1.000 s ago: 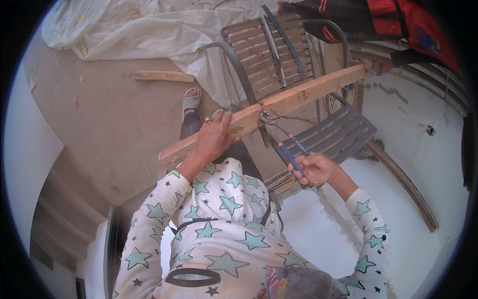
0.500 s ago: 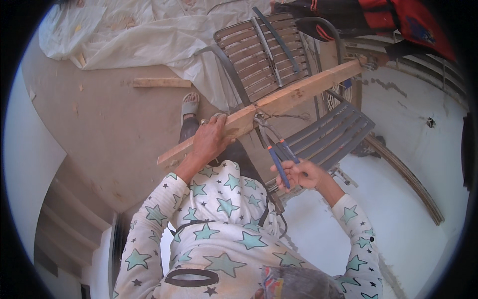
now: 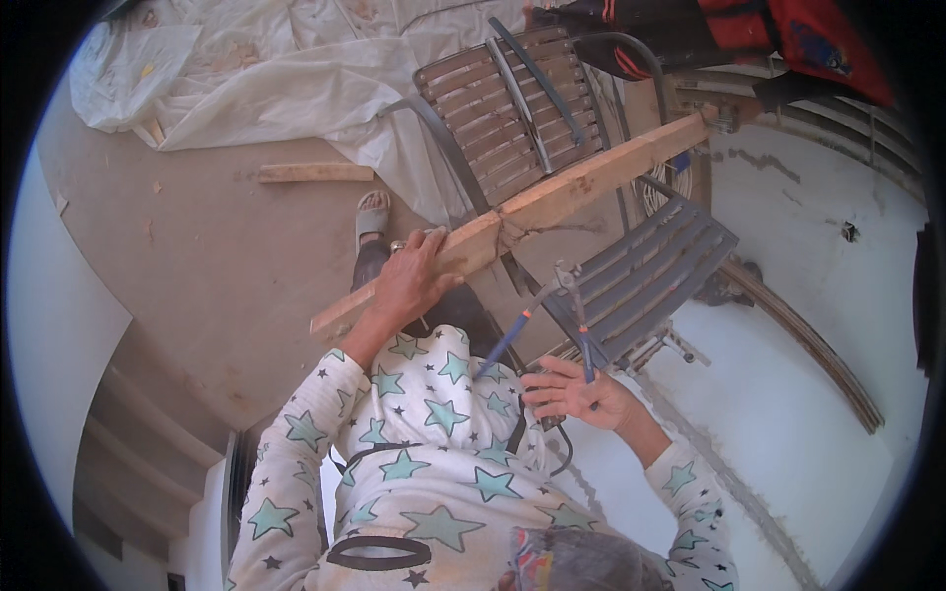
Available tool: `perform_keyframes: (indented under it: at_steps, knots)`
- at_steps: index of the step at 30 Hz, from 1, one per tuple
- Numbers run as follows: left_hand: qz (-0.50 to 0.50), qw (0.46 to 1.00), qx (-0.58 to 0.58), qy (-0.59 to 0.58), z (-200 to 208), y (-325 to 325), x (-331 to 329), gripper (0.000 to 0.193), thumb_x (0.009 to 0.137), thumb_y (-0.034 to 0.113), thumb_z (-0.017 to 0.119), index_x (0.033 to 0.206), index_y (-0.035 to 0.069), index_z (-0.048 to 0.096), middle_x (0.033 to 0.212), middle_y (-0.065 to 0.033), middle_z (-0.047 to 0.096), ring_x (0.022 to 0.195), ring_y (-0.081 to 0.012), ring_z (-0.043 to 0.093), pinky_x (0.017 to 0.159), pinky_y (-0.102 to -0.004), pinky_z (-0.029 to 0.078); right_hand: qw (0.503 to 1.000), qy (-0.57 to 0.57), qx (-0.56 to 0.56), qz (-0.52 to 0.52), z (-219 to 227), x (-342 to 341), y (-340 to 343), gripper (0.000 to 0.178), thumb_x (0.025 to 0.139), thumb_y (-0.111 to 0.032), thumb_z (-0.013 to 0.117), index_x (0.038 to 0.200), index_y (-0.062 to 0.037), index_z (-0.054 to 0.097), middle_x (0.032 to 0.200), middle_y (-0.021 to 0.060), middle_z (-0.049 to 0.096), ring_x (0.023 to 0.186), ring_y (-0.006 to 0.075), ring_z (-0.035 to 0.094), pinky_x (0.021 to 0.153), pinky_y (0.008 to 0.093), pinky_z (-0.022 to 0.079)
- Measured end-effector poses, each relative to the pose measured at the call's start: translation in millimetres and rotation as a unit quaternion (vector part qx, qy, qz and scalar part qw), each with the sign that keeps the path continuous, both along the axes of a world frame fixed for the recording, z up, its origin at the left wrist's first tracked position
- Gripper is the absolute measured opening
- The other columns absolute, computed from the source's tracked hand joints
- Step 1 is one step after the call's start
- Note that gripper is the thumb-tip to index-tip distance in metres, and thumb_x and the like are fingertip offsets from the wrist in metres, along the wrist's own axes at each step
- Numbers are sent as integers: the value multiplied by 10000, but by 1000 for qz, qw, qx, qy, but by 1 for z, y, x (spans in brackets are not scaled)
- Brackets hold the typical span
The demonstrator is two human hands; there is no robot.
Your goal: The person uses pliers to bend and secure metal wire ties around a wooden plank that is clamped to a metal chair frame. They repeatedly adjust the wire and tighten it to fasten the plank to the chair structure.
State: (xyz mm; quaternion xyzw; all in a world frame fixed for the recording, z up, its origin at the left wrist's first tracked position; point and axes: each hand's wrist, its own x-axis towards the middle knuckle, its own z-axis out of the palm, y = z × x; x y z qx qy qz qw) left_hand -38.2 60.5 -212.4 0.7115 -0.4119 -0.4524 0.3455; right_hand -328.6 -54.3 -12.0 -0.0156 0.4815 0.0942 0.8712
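A long wooden beam (image 3: pixel 572 189) slants across a slatted metal chair, its near end toward the lower left. My left hand (image 3: pixel 406 283) lies over this near end, its fingers closed on the wood. Thin wire (image 3: pixel 501 227) is wrapped around the beam, with loose ends trailing to the right. Below the wire are pincers (image 3: pixel 566 277) with blue and orange handles, spread wide apart. One handle rests in my right hand (image 3: pixel 587 398), between thumb and palm, while the other fingers stretch out toward the left. The pincers' jaws are apart from the wire.
The chair's backrest (image 3: pixel 480 108) carries two narrow strips (image 3: pixel 537 84); its seat (image 3: pixel 650 281) lies beneath the beam. A person in red and black (image 3: pixel 734 39) is near the beam's far end. Plastic sheeting (image 3: pixel 266 89), a short wooden piece (image 3: pixel 315 172) and curved strips (image 3: pixel 813 345) lie around.
The pincers have come away from the wire toward me, and their handles have spread. My right hand has moved down and its fingers have straightened. My left hand stays on the beam.
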Motion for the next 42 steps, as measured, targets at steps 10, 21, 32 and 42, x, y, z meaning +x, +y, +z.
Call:
perform_keyframes:
  at_steps: [10, 21, 32, 42]
  knots:
    - [99, 969, -134, 181, 8, -75, 32, 285, 1026, 220, 594, 1128, -19, 710, 1044, -114, 727, 993, -242, 673, 876, -362, 528, 973, 0, -222, 56, 15, -23, 40, 576, 815, -27, 679, 1385, -8, 598, 1452, 276, 537, 1333, 394, 548, 1058, 537, 486]
    - [-16, 917, -82, 390, 26, -80, 47, 591, 1081, 486, 457, 1196, -30, 719, 1118, -124, 733, 1050, -179, 667, 950, -328, 522, 965, -43, -260, -4, 1, -23, 86, 516, 766, 36, 600, 1279, 25, 658, 1324, 292, 626, 1223, 405, 632, 1036, 531, 512]
    - [-294, 916, -170, -213, 32, -31, 20, 449, 979, 332, 611, 1154, -72, 704, 1375, -245, 592, 1322, -370, 526, 1110, -473, 416, 935, -38, -352, -13, 12, -22, 105, 528, 658, 96, 543, 1159, 52, 701, 1204, 300, 675, 1154, 403, 665, 987, 500, 557]
    - [-339, 773, -85, -530, 24, -8, -1, 708, 884, 381, 661, 1363, -127, 544, 1526, -298, 414, 1485, -399, 323, 1251, -526, 196, 906, -8, -423, 24, 15, 7, 99, 550, 608, 38, 527, 1124, 60, 714, 1158, 238, 710, 1087, 358, 687, 1018, 467, 528]
